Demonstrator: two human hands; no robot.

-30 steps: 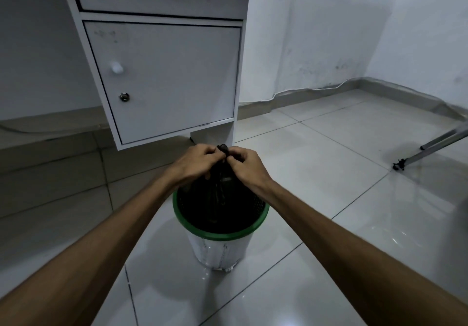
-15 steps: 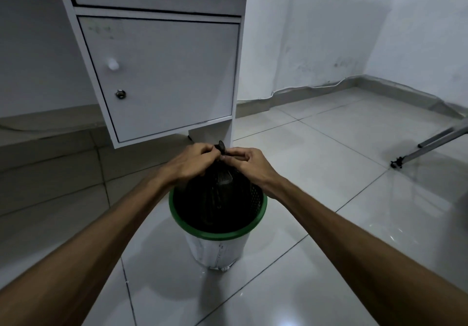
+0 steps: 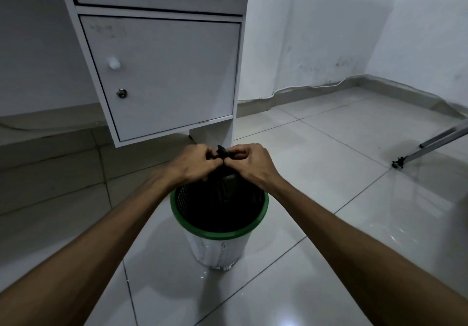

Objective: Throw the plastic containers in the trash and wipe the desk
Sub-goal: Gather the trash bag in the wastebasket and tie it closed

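Observation:
A white trash bin with a green rim (image 3: 263,211) stands on the tiled floor in front of me. A black trash bag (image 3: 222,186) sits inside it, its top gathered into a bunch above the bin. My left hand (image 3: 195,165) and my right hand (image 3: 249,161) meet over the bin, and both pinch the gathered bag top between curled fingers. What lies in the bag is hidden, and no plastic containers show.
A white desk cabinet (image 3: 162,72) with a drawer and a knobbed door stands just behind the bin. A metal tripod leg (image 3: 430,146) rests on the floor at the right. White walls meet in the corner at the back right.
Both hands stay on the bag top over the bin, and their fingers shift slightly around the bunch. The view has drifted a little.

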